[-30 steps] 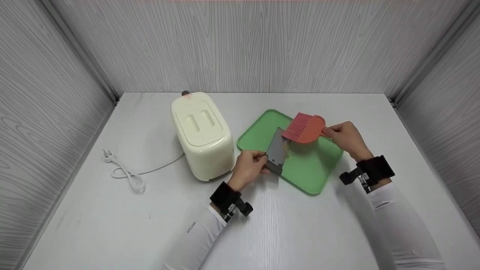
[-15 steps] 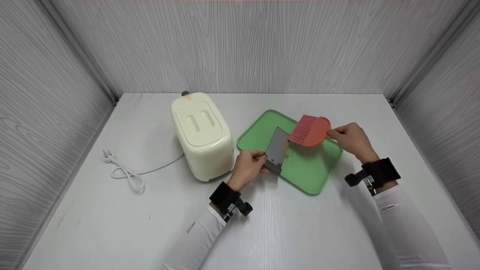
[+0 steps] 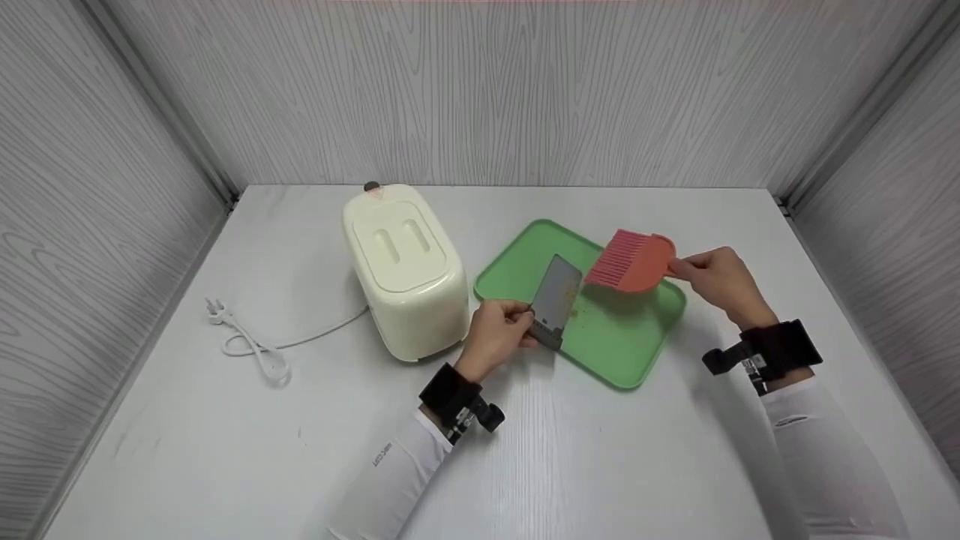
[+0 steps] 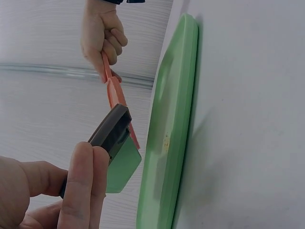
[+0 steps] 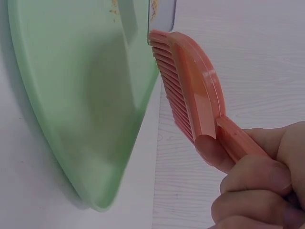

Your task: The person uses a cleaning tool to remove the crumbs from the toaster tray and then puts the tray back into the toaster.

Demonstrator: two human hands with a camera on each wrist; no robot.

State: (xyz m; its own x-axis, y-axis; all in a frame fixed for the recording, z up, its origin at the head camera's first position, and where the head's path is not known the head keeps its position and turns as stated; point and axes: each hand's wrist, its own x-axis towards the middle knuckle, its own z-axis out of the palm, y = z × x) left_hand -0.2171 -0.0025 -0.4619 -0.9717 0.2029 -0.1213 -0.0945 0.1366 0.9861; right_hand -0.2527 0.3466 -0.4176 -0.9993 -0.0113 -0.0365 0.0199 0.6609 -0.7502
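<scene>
My left hand (image 3: pixel 495 337) pinches the dark end of a thin grey crumb tray (image 3: pixel 553 296) between thumb and fingers. The crumb tray tilts over the green tray (image 3: pixel 622 352), with yellowish crumbs along its right edge. More crumbs (image 4: pixel 166 142) lie on the green tray below. In my right hand (image 3: pixel 724 283) I grip the handle of a small orange brush (image 3: pixel 645 262); its pink-red bristles (image 5: pixel 169 76) point toward the crumb tray. The bristle tips are close beside the crumb tray's right edge, above the green tray.
A cream toaster (image 3: pixel 409 277) with a lid on top stands left of the green tray. Its white cord (image 3: pixel 322 335) runs left to a plug (image 3: pixel 216 313) on the white table (image 3: pixel 300 465). Grey wood-grain walls (image 3: pixel 480 97) enclose the back and sides.
My right hand has drawn the brush to the right, off the crumb tray, so that more of its crumb-marked surface shows. My left hand has stayed nearly still.
</scene>
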